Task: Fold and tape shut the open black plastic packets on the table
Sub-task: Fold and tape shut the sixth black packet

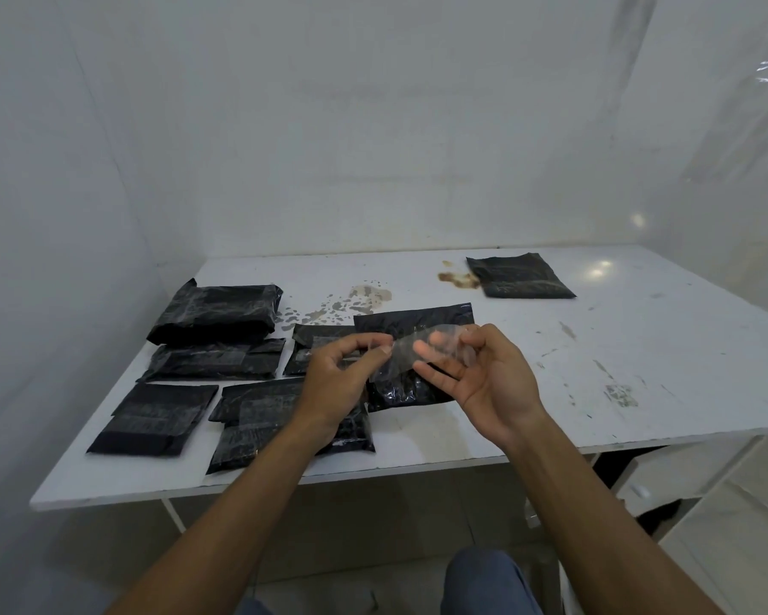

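Note:
A strip of clear tape (406,350) stretches between my two hands above the table. My left hand (344,375) pinches its left end between thumb and forefinger. My right hand (475,372) holds the right end, which curls over its fingers, palm turned up. Directly under the tape lies a black plastic packet (411,324), flat on the white table (639,348). Several more black packets (215,312) lie in a group on the table's left half, some showing shiny tape on them. One packet (519,277) lies alone at the far right.
Brown stains (457,279) and dried splashes (360,297) mark the tabletop near the back. White walls close in on the left and behind; clear plastic sheeting hangs at the right. My knee in blue trousers (490,579) shows below the table's front edge.

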